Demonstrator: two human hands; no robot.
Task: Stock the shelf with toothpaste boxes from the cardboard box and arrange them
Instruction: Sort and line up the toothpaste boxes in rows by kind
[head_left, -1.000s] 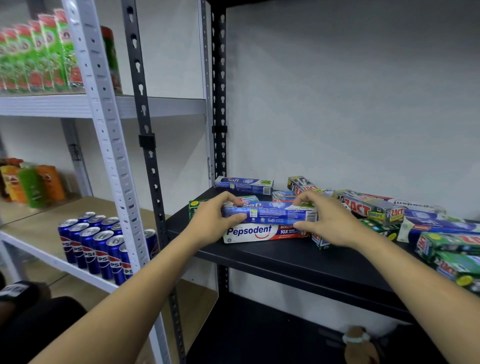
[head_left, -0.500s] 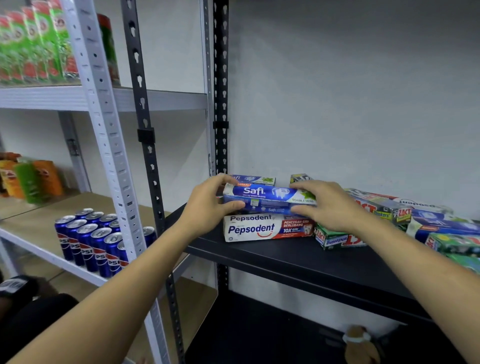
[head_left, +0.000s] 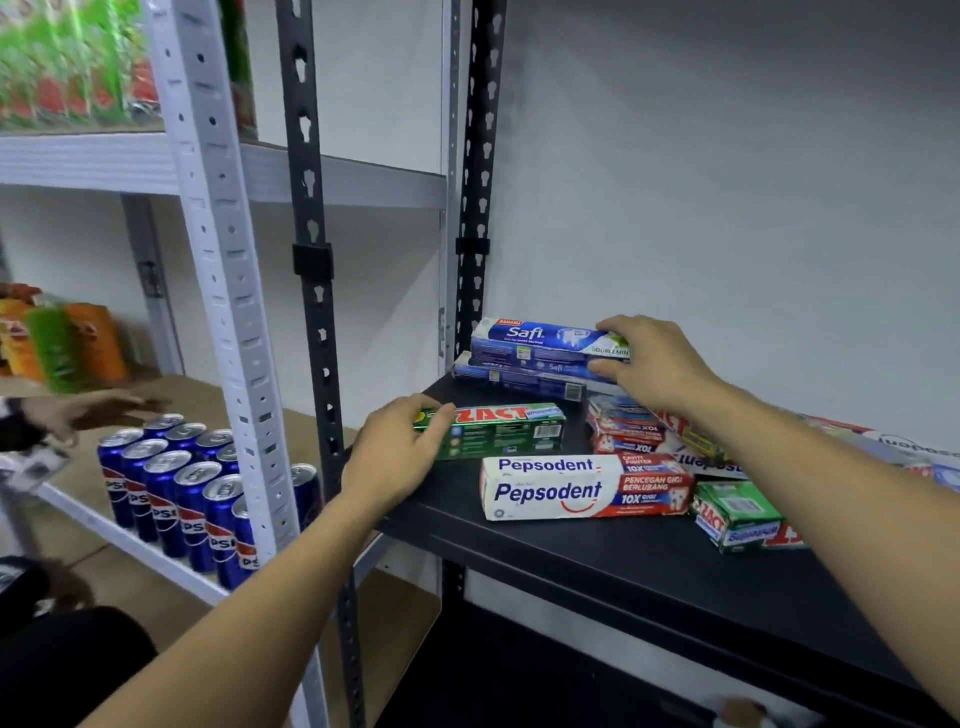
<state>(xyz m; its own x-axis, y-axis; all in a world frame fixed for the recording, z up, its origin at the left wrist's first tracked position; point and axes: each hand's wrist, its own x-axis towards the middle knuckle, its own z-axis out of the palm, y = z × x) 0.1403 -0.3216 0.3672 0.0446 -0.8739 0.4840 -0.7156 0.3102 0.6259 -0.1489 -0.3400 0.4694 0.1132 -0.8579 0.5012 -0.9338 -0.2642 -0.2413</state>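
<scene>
On the black shelf (head_left: 571, 561), my right hand (head_left: 654, 364) grips the right end of a blue Safi toothpaste box (head_left: 540, 340) that sits on another blue Safi box (head_left: 514, 376) in the back left corner. My left hand (head_left: 400, 447) holds the left end of a green Zact box (head_left: 498, 431) lying flat near the shelf's left edge. A white and red Pepsodent box (head_left: 587, 488) lies in front, untouched. The cardboard box is out of view.
More toothpaste boxes (head_left: 727, 467) lie jumbled at the shelf's right. Black uprights (head_left: 311, 260) frame the left side. The white rack to the left holds Pepsi cans (head_left: 176, 488) and snack packs (head_left: 57, 343). Another person's hand (head_left: 88, 413) reaches in at far left.
My right hand carried the blue Safi box back and left onto the other Safi box in the corner. My left hand let go of it and took hold of the green Zact box.
</scene>
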